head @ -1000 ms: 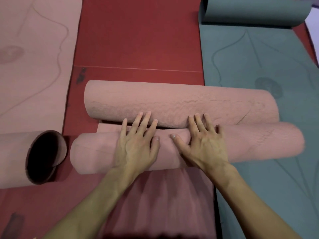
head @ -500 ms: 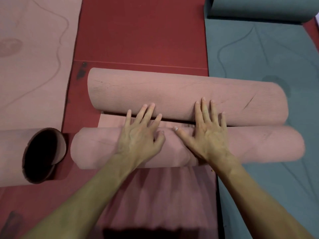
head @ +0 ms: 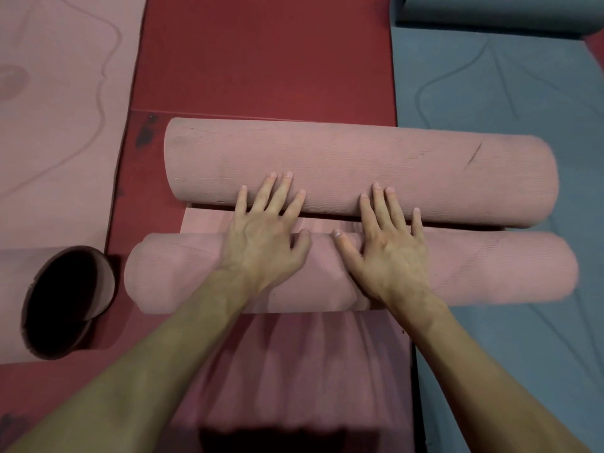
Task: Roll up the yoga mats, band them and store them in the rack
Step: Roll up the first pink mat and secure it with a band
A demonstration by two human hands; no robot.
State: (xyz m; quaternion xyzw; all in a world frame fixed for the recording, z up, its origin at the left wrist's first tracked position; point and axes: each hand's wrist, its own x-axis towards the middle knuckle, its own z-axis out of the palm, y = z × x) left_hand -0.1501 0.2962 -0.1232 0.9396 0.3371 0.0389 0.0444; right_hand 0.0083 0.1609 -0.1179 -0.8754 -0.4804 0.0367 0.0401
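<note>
The near pink roll (head: 490, 266) is pressed by the left hand (head: 261, 246) and right hand (head: 389, 253), fingers straight, tips laid on the far pink roll (head: 359, 158). Open red floor (head: 261, 60) is seen beyond. A third pink roll (head: 13, 305) is counted at left, one teal mat (head: 490, 109) at right.

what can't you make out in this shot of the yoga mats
Head view:
- Grey-blue rolled mat: cut off by the top edge.
- Open-ended pink rolled mat: cropped by the left edge, inside too dark.
- Near pink rolled mat: middle hidden under left hand and right hand.
- Rack, bands: outside the frame.
</note>
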